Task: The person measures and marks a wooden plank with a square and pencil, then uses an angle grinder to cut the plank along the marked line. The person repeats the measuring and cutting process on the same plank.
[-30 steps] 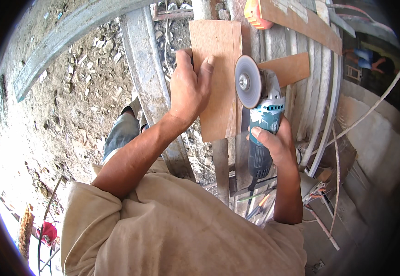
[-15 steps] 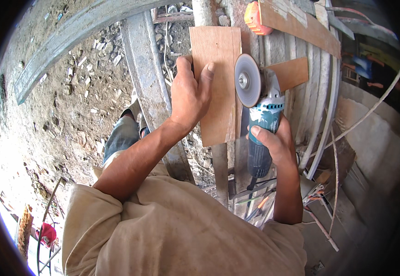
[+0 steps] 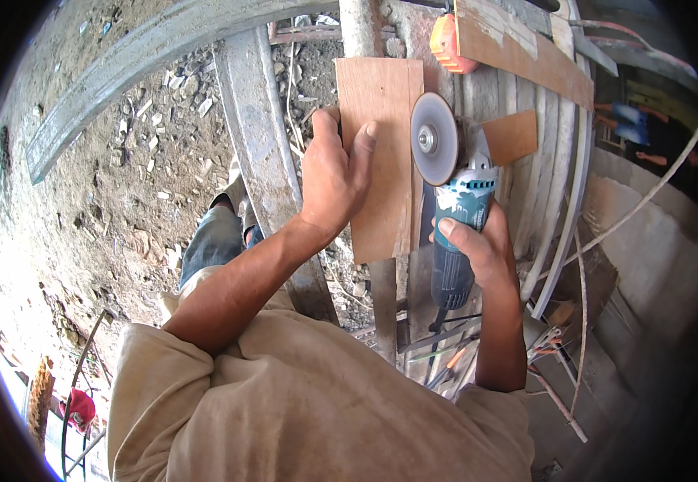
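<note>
Compared with a second ago, I see the wooden board sitting lower in my view, and the left hand has come down with it. The orange object is lower too, while the angle grinder holds nearly the same place, so its disc now lies further toward the board's far end.

I count two bare hands, one grinder with one disc, and one board under the left hand. Two more brown wood pieces show: one short piece behind the grinder and one long piece at upper right.

The left hand is closed over the board's left edge, thumb flat on its upper face; I can't see the fingertips. The right hand is wrapped around the grinder's body, thumb across the front. The disc stands upright just beside the board's right edge; I cannot tell whether they touch.
</note>
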{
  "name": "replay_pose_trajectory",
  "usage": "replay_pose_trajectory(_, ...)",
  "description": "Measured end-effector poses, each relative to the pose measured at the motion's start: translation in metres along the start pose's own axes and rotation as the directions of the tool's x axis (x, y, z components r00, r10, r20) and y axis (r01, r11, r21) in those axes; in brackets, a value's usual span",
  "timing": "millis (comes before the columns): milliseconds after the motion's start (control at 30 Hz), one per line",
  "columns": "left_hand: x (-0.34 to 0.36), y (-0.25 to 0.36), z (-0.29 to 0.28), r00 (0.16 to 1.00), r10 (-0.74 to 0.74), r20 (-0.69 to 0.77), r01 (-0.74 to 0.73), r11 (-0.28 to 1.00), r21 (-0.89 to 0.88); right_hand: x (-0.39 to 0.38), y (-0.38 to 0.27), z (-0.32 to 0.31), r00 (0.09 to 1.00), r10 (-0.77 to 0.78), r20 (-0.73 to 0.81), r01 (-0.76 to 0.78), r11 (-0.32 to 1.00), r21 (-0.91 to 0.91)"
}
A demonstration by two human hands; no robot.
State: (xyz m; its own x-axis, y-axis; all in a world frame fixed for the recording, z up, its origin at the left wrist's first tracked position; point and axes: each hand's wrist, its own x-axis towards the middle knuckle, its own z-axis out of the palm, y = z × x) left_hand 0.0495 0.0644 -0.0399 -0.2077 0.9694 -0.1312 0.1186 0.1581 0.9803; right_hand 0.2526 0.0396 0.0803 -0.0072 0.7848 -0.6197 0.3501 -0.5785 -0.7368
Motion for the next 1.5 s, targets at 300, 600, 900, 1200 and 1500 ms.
replay_pose_trajectory(300, 0.000, 0.000, -0.001, 0.999, -0.040, 0.020, 0.040, 0.999, 0.027, 0.004, -0.011, 0.004, 1.000, 0.013, -0.006, -0.012, 1.000, 0.025)
replay_pose_trajectory(600, -0.001, 0.003, -0.002, 0.998, -0.050, 0.034, 0.050, 0.999, 0.019, 0.011, -0.010, 0.001, 1.000, -0.013, 0.001, 0.013, 1.000, -0.004)
replay_pose_trajectory(900, 0.000, 0.001, -0.001, 0.999, -0.045, 0.030, 0.045, 0.999, -0.017, 0.017, -0.013, 0.003, 0.999, -0.014, -0.033, 0.015, 1.000, 0.011)
replay_pose_trajectory(1200, 0.001, 0.006, -0.004, 0.997, -0.065, 0.044, 0.065, 0.998, 0.000, 0.022, -0.016, 0.003, 0.999, -0.023, -0.033, 0.024, 0.999, 0.024)
replay_pose_trajectory(1500, 0.000, 0.001, -0.002, 1.000, -0.015, 0.023, 0.015, 1.000, 0.024, 0.028, -0.027, 0.002, 0.999, 0.016, 0.031, -0.018, 0.998, 0.065)
